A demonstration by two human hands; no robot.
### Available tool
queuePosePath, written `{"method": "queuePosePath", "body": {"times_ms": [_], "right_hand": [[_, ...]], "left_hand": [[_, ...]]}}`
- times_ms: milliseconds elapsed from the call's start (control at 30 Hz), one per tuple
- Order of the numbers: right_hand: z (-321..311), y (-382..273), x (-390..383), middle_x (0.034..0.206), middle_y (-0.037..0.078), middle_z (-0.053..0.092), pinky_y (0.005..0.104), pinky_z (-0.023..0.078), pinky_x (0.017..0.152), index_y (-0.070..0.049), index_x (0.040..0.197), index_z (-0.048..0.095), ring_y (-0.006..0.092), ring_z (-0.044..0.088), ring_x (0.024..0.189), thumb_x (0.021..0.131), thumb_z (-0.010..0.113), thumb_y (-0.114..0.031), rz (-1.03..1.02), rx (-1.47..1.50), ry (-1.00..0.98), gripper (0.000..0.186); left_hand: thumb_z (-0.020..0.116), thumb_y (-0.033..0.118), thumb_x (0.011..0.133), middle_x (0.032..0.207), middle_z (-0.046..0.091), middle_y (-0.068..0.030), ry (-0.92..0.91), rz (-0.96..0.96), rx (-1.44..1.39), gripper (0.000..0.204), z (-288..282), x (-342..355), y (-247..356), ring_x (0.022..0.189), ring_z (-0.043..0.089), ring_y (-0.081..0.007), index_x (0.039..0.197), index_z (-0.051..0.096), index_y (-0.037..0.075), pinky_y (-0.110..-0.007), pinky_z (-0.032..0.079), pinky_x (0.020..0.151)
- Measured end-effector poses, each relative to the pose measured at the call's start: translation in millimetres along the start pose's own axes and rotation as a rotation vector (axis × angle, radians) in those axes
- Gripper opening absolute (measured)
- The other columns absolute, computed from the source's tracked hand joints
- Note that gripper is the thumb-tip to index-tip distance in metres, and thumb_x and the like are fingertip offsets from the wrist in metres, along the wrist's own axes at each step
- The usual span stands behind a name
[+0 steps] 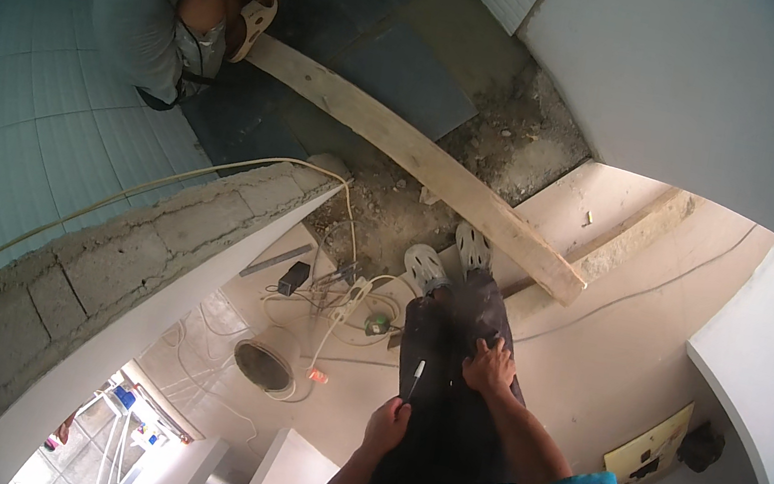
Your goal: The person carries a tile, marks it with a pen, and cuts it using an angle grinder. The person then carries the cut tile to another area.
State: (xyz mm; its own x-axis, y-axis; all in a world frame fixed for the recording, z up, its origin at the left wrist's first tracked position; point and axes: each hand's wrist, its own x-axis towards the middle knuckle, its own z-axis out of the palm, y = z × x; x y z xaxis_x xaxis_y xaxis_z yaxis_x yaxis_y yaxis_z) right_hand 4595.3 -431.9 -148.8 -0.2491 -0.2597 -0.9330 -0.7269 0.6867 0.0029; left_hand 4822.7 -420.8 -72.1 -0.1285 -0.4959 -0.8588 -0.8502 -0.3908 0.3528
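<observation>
My left hand (pixel 389 423) is closed around a slim pen-like stick (pixel 418 373), which has a white end and a darker lower part. It points upward, beside my dark trousers (pixel 439 392). Over on the other leg, my right hand (pixel 491 368) rests near the knee with its fingers apart and nothing visible in them. Beyond my pale clogs (pixel 426 266), a long wooden beam (pixel 403 143) lies slantwise across the broken floor edge. Its far end reaches another person's shoe.
A person in a grey shirt (pixel 140 10) crouches at far left on dark tiles. A bucket (pixel 265 363), tangled cables (pixel 363 299) and a black block (pixel 294 277) lie left of my legs. A rough wall edge (pixel 90 266) runs along the left; rubble (pixel 516 131) lies ahead.
</observation>
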Motion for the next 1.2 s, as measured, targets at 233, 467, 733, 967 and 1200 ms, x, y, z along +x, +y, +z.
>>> {"method": "queuePosePath", "body": {"times_ms": [233,467,733,967,1200], "right_hand": [[10.4,3.8,-1.5,0.145,0.023,0.034,0.0494,0.038,0.100,-0.015,0.134,0.050,0.0354,0.049,0.123,0.083,0.062,-0.036,-0.033,0.025,0.038,0.055],[1.4,9.8,-17.6,0.142,0.015,0.040,0.0496,0.038,0.092,-0.018,0.132,0.051,0.0287,0.056,0.114,0.085,0.060,-0.026,-0.259,0.064,0.318,0.049],[-8.4,-31.1,-70.0,0.109,0.012,0.065,0.0458,0.045,0.083,-0.018,0.142,0.040,0.0287,0.062,0.103,0.082,0.061,-0.019,-0.648,0.095,0.146,0.064],[29.7,-36.1,-67.2,0.092,0.013,0.070,0.0433,0.055,0.068,-0.015,0.137,0.043,0.0346,0.068,0.077,0.080,0.063,-0.017,-0.781,0.230,0.063,0.060],[23.7,6.4,-43.8,0.108,0.014,0.067,0.0500,0.049,0.085,-0.010,0.114,0.057,0.0356,0.062,0.105,0.081,0.066,-0.021,-0.564,0.165,0.361,0.037]], "left_hand": [[0.055,0.033,0.093,0.084,0.065,-0.0223,-0.037,-0.027,0.064,0.029,-6.2,1.0,-10.3,0.082,0.063,-0.0425,0.096,0.058,0.004,-0.049,0.049,0.066],[0.050,0.039,0.094,0.089,0.067,-0.0199,0.129,-0.163,0.022,0.035,-31.2,9.0,11.6,0.087,0.064,-0.0412,0.099,0.061,0.006,-0.050,0.049,0.074],[0.054,0.033,0.092,0.087,0.067,-0.0204,0.082,-0.016,0.076,0.032,-32.3,23.0,10.3,0.085,0.064,-0.0399,0.098,0.064,0.003,-0.048,0.049,0.072],[0.060,0.030,0.090,0.087,0.067,-0.0187,0.038,0.320,0.041,0.028,-12.1,26.5,14.6,0.083,0.066,-0.0348,0.095,0.067,0.004,-0.043,0.050,0.072],[0.064,0.041,0.088,0.099,0.068,-0.0167,0.027,0.357,0.006,0.039,-4.6,20.1,0.9,0.092,0.064,-0.0346,0.101,0.068,0.004,-0.042,0.050,0.081]]}}
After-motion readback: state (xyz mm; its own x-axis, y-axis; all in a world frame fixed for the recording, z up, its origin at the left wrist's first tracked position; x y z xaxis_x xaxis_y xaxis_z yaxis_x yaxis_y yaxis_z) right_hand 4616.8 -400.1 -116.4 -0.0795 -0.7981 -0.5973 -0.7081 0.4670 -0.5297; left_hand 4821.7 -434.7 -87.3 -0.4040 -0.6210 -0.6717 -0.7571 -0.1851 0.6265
